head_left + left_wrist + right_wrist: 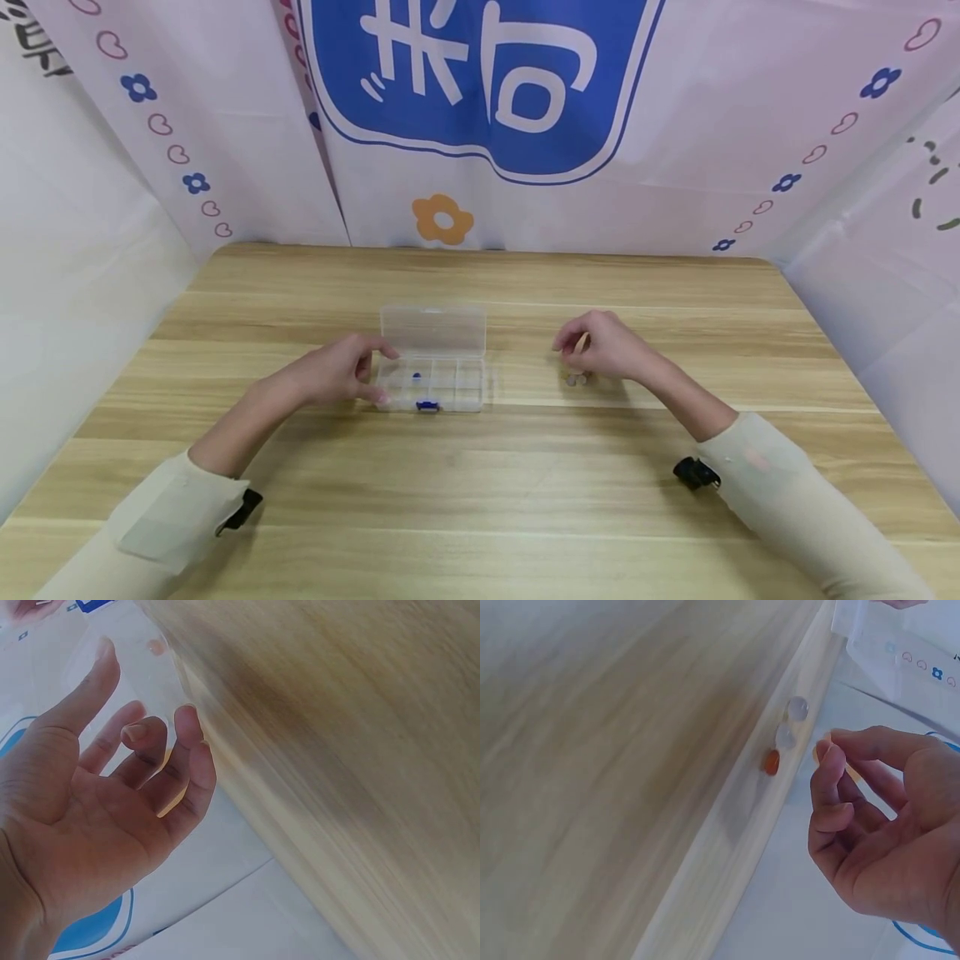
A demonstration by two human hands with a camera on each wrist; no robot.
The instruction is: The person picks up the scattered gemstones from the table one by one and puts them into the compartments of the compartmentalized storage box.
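Note:
A clear plastic compartment box (456, 408) stands on the table with its lid (433, 332) raised at the back. My left hand (337, 371) holds its left end, thumb at the front corner and index finger at the back. A small blue piece (417, 376) lies in one compartment, and a blue latch (427, 406) is on the front wall. My right hand (603, 346) is raised off the table, thumb and index fingertips pinching something small and pale, mostly hidden. Below it lie two clear glassy beads (797, 709) and an orange-red bead (771, 762).
The wooden table (465, 500) reaches to a white printed cloth (645, 212) at the back, with more cloth on both sides. Each sleeve has a black clip-like device at its cuff, such as the right one (696, 472).

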